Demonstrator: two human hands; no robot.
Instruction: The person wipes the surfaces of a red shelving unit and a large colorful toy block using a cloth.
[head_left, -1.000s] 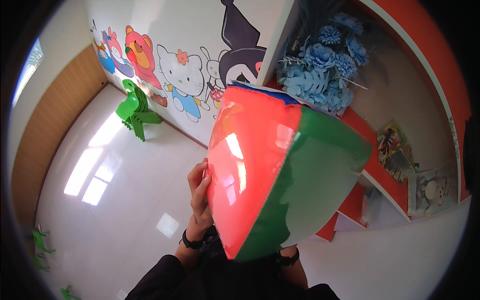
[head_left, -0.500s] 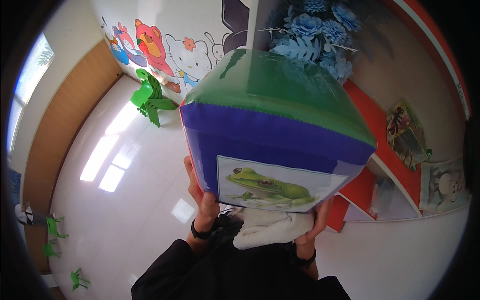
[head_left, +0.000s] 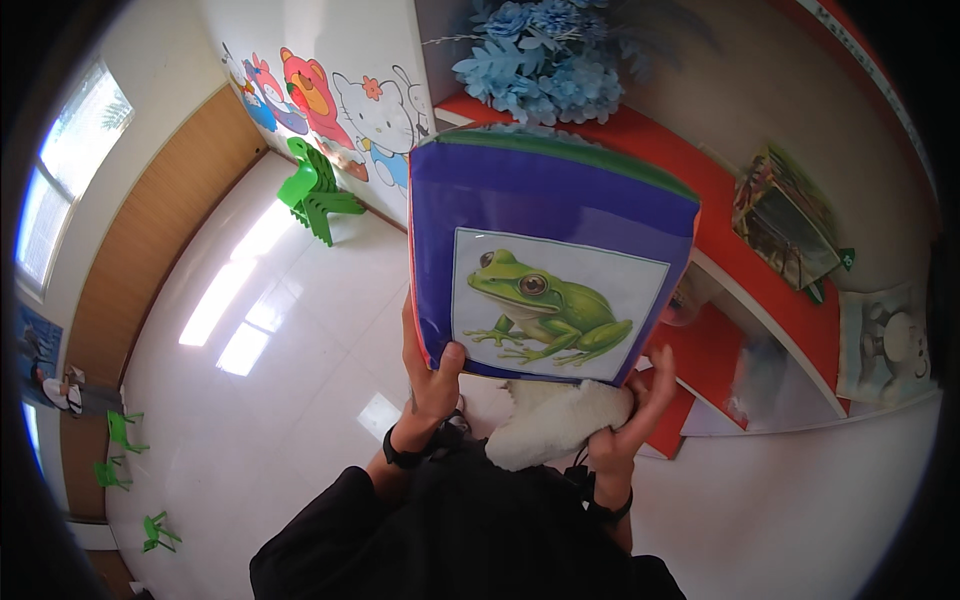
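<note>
A big soft cube with a purple face, a green top and a picture of a green frog is held up before my chest. My left hand grips its lower left corner, thumb on the purple face and fingers round the side. Beneath the lower right corner, my right hand holds a bunched white cloth against the cube's underside. Its fingers reach up beside that corner. Part of the cloth is hidden behind the cube. Black bands circle both wrists.
Red-topped shelves curve along the right, bearing blue artificial flowers, picture books and a bag with a bear print. Stacked green chairs stand by the painted wall. A person and small green chairs are far left.
The cube has tipped so its frog face turns more toward me and less green top shows. My right hand's fingers have loosened from the cube's edge. The view has shifted to the right.
</note>
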